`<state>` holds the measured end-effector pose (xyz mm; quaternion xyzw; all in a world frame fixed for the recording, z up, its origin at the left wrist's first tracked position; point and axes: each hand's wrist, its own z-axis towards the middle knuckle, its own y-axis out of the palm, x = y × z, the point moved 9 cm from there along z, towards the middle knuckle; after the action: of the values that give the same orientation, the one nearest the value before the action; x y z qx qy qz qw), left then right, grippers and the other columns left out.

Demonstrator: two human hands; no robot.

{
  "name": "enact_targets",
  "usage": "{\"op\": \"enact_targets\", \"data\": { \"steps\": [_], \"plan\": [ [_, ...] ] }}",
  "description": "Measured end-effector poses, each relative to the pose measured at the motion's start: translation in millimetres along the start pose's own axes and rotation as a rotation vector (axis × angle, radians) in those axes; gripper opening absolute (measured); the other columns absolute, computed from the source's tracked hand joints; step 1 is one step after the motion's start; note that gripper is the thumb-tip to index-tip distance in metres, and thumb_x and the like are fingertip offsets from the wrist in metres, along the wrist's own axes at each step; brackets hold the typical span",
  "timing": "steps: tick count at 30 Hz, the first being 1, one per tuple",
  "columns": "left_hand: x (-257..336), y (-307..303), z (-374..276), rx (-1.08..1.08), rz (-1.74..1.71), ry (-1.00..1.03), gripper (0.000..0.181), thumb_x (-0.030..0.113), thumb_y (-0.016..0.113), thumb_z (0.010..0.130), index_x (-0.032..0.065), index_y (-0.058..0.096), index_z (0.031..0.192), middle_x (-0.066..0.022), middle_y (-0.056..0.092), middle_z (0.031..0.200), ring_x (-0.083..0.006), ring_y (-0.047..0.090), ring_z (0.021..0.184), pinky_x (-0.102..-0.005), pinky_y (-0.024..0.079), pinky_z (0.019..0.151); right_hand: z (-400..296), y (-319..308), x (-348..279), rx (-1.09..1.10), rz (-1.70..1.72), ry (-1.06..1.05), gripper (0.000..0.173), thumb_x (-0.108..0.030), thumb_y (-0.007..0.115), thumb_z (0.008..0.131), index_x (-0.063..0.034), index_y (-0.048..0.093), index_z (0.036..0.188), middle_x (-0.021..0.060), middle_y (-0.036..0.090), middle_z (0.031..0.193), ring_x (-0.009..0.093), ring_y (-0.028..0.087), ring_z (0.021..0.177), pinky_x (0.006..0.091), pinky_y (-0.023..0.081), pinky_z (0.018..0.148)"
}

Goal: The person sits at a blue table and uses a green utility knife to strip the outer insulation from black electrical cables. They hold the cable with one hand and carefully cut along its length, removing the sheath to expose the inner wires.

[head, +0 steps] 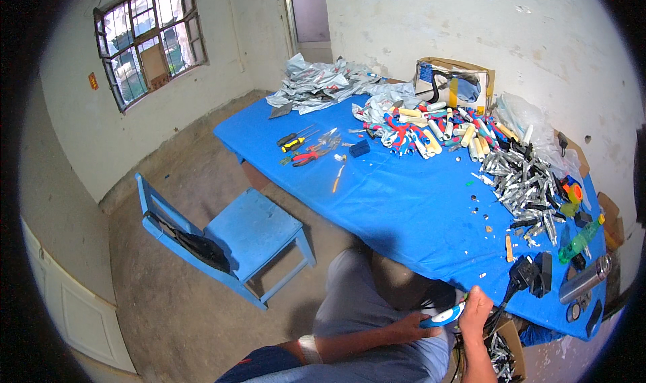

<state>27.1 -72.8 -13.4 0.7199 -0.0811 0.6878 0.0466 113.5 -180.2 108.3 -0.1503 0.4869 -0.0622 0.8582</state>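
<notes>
Over my lap, just off the near edge of the blue-covered table (404, 226), both hands are on a blue and white electric toothbrush handle (443, 316). My left hand (416, 327) is closed around its lower left end. My right hand (475, 307) grips the upper right end with its fingers curled; what lies inside that fist is hidden. On the table beyond lie a heap of toothbrush handles and housings (429, 126) in white, cream, red and teal, and a pile of silvery and black inner parts (525, 181).
Screwdrivers (298, 143) and red-handled pliers (308, 157) lie at the table's far left. A power strip (522, 272), a metal flask (585, 279) and a green bottle (580, 239) stand or lie at right. A blue chair (252, 231) is left; a cardboard box (515, 347) sits below the table's edge.
</notes>
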Motion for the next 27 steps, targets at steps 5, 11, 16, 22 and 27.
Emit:
{"op": "enact_targets", "data": {
  "steps": [5, 11, 16, 22, 27],
  "plan": [
    [18, 2, 0, -0.029, -0.123, -0.063, 0.051, 0.056, 0.062, 0.085, 0.0068, 0.055, 0.073, 0.0033, 0.045, 0.064, -0.0076, 0.04, 0.062, -0.0293, 0.033, 0.055, -10, -8, 67, 0.328, 0.391, 0.448, 0.047, -0.046, 0.047, 0.097, -0.0082, 0.051, 0.07, 0.0001, 0.05, 0.06, 0.011, 0.046, 0.053, 0.0274, 0.037, 0.048],
    [2, -6, 2, 0.01, -0.073, -0.122, 0.043, 0.048, 0.066, 0.085, 0.0093, 0.054, 0.072, 0.0057, 0.044, 0.065, -0.0065, 0.039, 0.063, -0.0292, 0.033, 0.055, -4, 25, 49, 0.198, 0.816, 0.713, 0.05, -0.053, 0.042, 0.096, -0.0055, 0.057, 0.088, 0.0062, 0.061, 0.072, 0.017, 0.055, 0.058, 0.0308, 0.047, 0.057],
    [-21, -5, 3, 0.16, -0.171, -0.078, 0.041, 0.044, 0.067, 0.084, 0.008, 0.054, 0.071, 0.0055, 0.046, 0.066, -0.0066, 0.041, 0.064, -0.0283, 0.034, 0.056, -2, 37, 26, -0.007, 0.274, 0.281, 0.042, -0.04, 0.041, 0.099, -0.0011, 0.057, 0.097, 0.0098, 0.062, 0.074, 0.017, 0.059, 0.061, 0.0297, 0.047, 0.056],
    [-20, -9, -3, 0.126, -0.148, -0.141, 0.039, 0.042, 0.067, 0.084, 0.0048, 0.058, 0.074, 0.0044, 0.05, 0.066, -0.0069, 0.045, 0.066, -0.0279, 0.035, 0.056, -45, 69, 68, 0.164, 0.943, 0.877, 0.045, -0.048, 0.045, 0.095, -0.0073, 0.057, 0.082, 0.01, 0.06, 0.066, 0.023, 0.06, 0.055, 0.0347, 0.051, 0.052],
    [-32, -11, -3, 0.11, -0.133, -0.189, 0.045, 0.047, 0.066, 0.083, 0.0023, 0.063, 0.082, -0.003, 0.06, 0.07, -0.0142, 0.055, 0.069, -0.033, 0.043, 0.063, -60, 77, 54, 0.221, 0.99, 0.971, 0.038, -0.045, 0.041, 0.097, -0.0096, 0.055, 0.095, 0.01, 0.06, 0.072, 0.022, 0.059, 0.055, 0.0348, 0.053, 0.051]
  ]
}}
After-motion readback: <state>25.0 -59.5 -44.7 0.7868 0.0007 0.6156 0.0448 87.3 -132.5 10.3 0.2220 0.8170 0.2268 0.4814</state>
